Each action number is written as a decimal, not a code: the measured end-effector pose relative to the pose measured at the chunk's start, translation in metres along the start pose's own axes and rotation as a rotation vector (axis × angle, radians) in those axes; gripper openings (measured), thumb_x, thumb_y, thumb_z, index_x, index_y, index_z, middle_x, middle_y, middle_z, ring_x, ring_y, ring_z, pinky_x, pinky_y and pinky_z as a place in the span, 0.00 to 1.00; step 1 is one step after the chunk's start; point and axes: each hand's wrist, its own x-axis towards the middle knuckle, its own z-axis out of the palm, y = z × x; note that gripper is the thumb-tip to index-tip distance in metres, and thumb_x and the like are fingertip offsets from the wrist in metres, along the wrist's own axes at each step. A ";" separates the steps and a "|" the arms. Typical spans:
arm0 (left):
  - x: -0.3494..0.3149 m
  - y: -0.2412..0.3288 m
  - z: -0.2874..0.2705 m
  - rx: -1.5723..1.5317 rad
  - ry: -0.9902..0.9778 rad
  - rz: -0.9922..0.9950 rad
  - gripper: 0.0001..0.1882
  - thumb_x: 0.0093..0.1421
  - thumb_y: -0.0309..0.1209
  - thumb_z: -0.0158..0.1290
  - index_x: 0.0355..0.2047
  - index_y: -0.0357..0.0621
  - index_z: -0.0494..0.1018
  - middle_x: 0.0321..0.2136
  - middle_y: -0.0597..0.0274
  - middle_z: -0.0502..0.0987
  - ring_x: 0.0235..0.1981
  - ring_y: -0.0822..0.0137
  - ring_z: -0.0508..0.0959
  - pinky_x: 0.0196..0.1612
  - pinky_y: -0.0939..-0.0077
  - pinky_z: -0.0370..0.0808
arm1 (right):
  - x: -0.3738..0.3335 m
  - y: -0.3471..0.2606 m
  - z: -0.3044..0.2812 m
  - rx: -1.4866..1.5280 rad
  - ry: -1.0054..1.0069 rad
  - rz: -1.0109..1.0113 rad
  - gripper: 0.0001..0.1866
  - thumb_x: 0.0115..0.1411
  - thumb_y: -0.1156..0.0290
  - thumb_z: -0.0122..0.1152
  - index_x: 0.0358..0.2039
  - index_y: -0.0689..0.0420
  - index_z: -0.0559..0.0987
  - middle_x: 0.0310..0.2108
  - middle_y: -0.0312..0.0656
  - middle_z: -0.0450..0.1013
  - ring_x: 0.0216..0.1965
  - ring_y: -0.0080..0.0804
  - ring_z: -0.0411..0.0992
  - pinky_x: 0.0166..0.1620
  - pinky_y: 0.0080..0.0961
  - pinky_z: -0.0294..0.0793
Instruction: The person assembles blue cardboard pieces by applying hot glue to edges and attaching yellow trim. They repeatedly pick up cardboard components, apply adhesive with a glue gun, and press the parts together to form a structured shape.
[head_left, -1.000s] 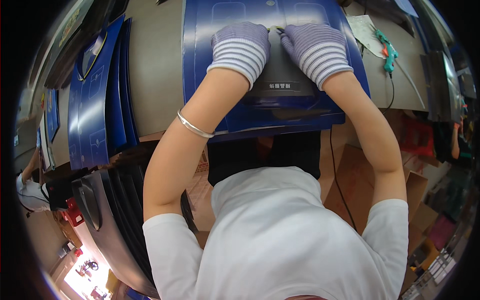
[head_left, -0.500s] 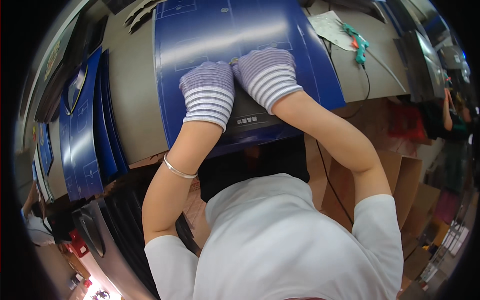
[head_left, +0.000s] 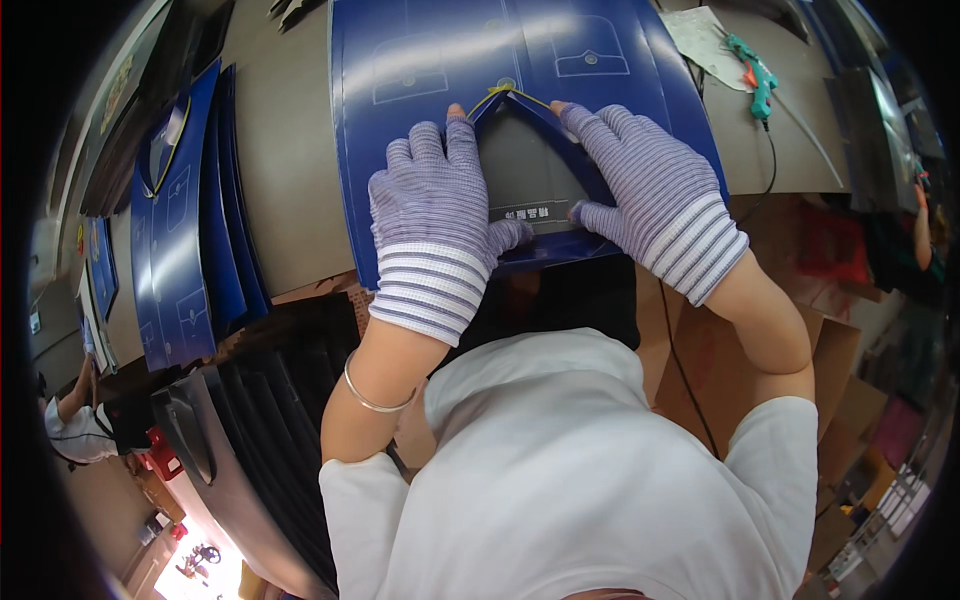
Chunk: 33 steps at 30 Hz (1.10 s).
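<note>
In front of me lies a glossy blue printed sheet (head_left: 600, 95), with outlined pocket shapes on it. Its near part has a V-shaped opening, edged by a thin yellow cord (head_left: 487, 97) and showing a dark grey panel (head_left: 535, 165). My left hand (head_left: 430, 210), in a striped glove with bare fingertips, rests on the left side of the V, fingers stretched forward and thumb toward the panel. On the other side, my right hand (head_left: 655, 185) is spread, its index fingertip by the cord and its thumb at the panel's lower right.
A green glue gun (head_left: 762, 92) with a cable lies at the right, near a pale sheet (head_left: 695, 38). Several blue pieces (head_left: 180, 250) stand at the left edge of the grey table (head_left: 285, 130). Cardboard boxes (head_left: 690, 370) are below right.
My hands have moved apart from the middle of the sheet and spread their fingers along both sides of the V. The opening and yellow cord now show. The whole view has shifted slightly.
</note>
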 end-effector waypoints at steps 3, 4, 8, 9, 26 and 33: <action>0.002 0.003 0.001 0.032 -0.060 -0.024 0.61 0.40 0.56 0.72 0.67 0.35 0.57 0.51 0.52 0.70 0.52 0.59 0.72 0.48 0.62 0.75 | 0.006 -0.013 -0.006 -0.122 -0.099 0.054 0.47 0.54 0.57 0.72 0.70 0.50 0.57 0.53 0.44 0.68 0.54 0.40 0.71 0.53 0.37 0.77; 0.003 0.004 0.001 0.027 -0.079 -0.030 0.61 0.40 0.56 0.72 0.67 0.35 0.57 0.52 0.53 0.70 0.53 0.59 0.72 0.48 0.62 0.75 | 0.008 -0.016 -0.007 -0.142 -0.120 0.055 0.48 0.54 0.56 0.72 0.70 0.49 0.56 0.54 0.44 0.67 0.55 0.40 0.71 0.53 0.37 0.77; 0.005 0.007 -0.005 0.001 -0.159 -0.055 0.62 0.40 0.55 0.72 0.68 0.35 0.55 0.55 0.50 0.68 0.55 0.56 0.71 0.51 0.62 0.75 | 0.012 -0.020 -0.003 -0.206 -0.140 0.054 0.51 0.52 0.54 0.73 0.71 0.48 0.55 0.55 0.44 0.66 0.54 0.40 0.71 0.52 0.37 0.77; 0.005 0.007 -0.005 -0.007 -0.179 -0.062 0.63 0.39 0.55 0.73 0.68 0.35 0.54 0.57 0.48 0.67 0.56 0.54 0.71 0.53 0.61 0.74 | 0.012 -0.020 -0.001 -0.217 -0.125 0.055 0.51 0.52 0.53 0.73 0.71 0.48 0.56 0.54 0.44 0.67 0.53 0.39 0.71 0.51 0.37 0.77; -0.019 -0.035 0.015 -0.431 0.237 0.078 0.43 0.47 0.35 0.69 0.60 0.28 0.64 0.51 0.47 0.69 0.50 0.48 0.70 0.56 0.61 0.71 | -0.009 0.094 -0.012 0.577 0.540 0.140 0.23 0.59 0.60 0.66 0.50 0.59 0.77 0.35 0.49 0.80 0.36 0.38 0.80 0.42 0.29 0.79; -0.020 -0.048 0.030 -0.742 0.415 0.051 0.21 0.62 0.21 0.54 0.56 0.32 0.72 0.49 0.47 0.75 0.46 0.56 0.78 0.53 0.67 0.75 | 0.023 0.298 0.023 0.089 0.218 0.930 0.29 0.55 0.44 0.63 0.44 0.59 0.82 0.36 0.49 0.81 0.34 0.46 0.80 0.44 0.39 0.77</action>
